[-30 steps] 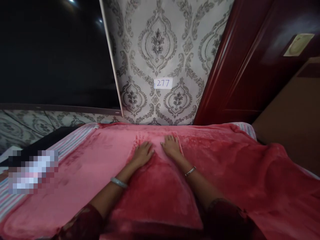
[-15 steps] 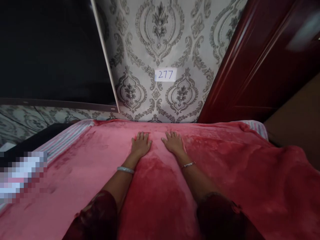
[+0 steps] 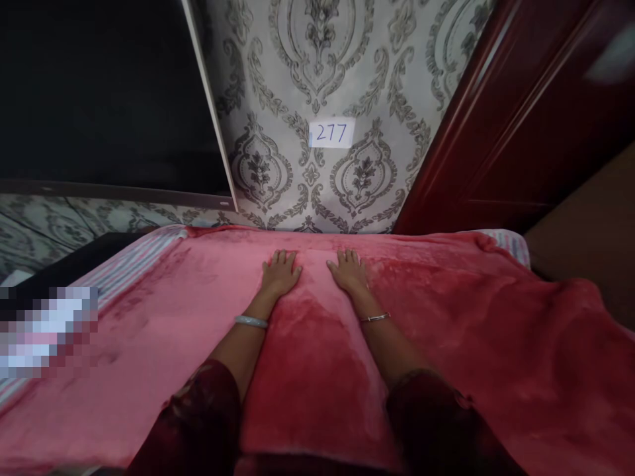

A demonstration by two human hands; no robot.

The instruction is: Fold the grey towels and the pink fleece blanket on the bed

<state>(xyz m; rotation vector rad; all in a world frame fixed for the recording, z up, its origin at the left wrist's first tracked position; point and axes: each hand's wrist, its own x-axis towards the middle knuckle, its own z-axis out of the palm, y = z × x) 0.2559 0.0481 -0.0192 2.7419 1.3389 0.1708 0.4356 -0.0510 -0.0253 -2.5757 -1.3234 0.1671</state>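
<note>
A plush pink-red blanket [image 3: 307,370] is spread across a raised surface before me. My left hand [image 3: 280,272] lies flat on it near the far edge, fingers spread. Level with it and a short gap to the right, my right hand [image 3: 349,271] also presses palm down on the blanket, fingers apart. Both arms reach straight forward, and neither hand grips anything. The pile looks light pink to the left and between the hands, darker red below them and on the right, where the blanket is wrinkled. Striped cloth [image 3: 141,261] shows from under its left edge.
Patterned wallpaper [image 3: 262,99] rises right behind the far edge, with a paper marked 277 [image 3: 331,133] on it. A dark television screen [image 3: 99,92] hangs at left. A dark red wooden door or cabinet [image 3: 496,145] stands at right. A blurred-out patch covers the left edge.
The view has tilted down slightly, so the wall sits higher. My right hand has shifted a little to the right on the blanket; my left hand stays almost in place.
</note>
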